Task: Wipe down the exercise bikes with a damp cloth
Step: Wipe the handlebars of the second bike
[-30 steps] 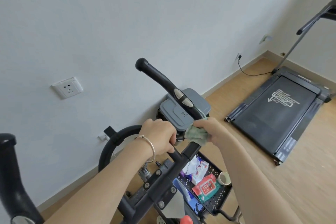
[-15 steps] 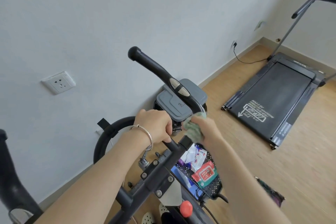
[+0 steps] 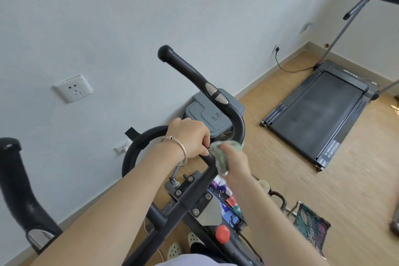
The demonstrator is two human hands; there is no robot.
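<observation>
A black exercise bike fills the lower middle; its right handlebar (image 3: 194, 80) curves up toward the wall and its left handlebar (image 3: 19, 181) stands at the far left. My left hand (image 3: 190, 138), with a silver bangle on the wrist, grips the crossbar near the handlebar's bend. My right hand (image 3: 234, 163) holds a crumpled green cloth (image 3: 222, 155) pressed against the bar just right of the left hand. A red knob (image 3: 222, 234) sits lower on the frame.
A grey lidded bin (image 3: 207, 114) stands by the wall behind the bike. A treadmill (image 3: 319, 110) lies on the wood floor at right. A black mesh tray with packets (image 3: 228, 201) sits under the handlebar, a patterned bag (image 3: 311, 224) beside it. A wall socket (image 3: 73, 88) is at left.
My right hand with the cloth has slid down the handlebar bend toward the crossbar, close to the left hand. The view has shifted slightly; the left hand keeps its grip.
</observation>
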